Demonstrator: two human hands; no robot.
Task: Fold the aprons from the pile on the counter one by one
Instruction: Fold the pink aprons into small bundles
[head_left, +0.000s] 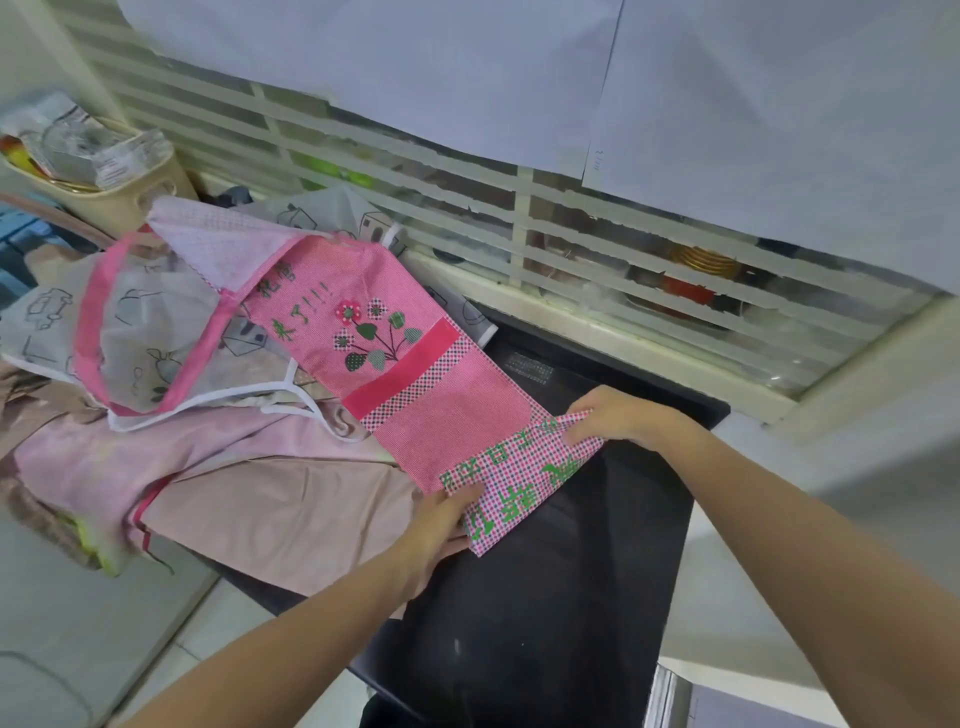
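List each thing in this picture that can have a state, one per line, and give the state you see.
pink apron: folded lengthwise into a long strip, its near end turned over.
left hand: pinching the strip's near corner.
right hand: pinching the strip's far corner.
pile of aprons: unfolded, heaped on the counter.
neck loop: spread open over the pile.
beige basket: full of clear wrapping.

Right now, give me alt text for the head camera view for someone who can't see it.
Two hands, left hand and right hand, grip the hem end of a pink checked apron stretched over a black counter, beside a pile of aprons.
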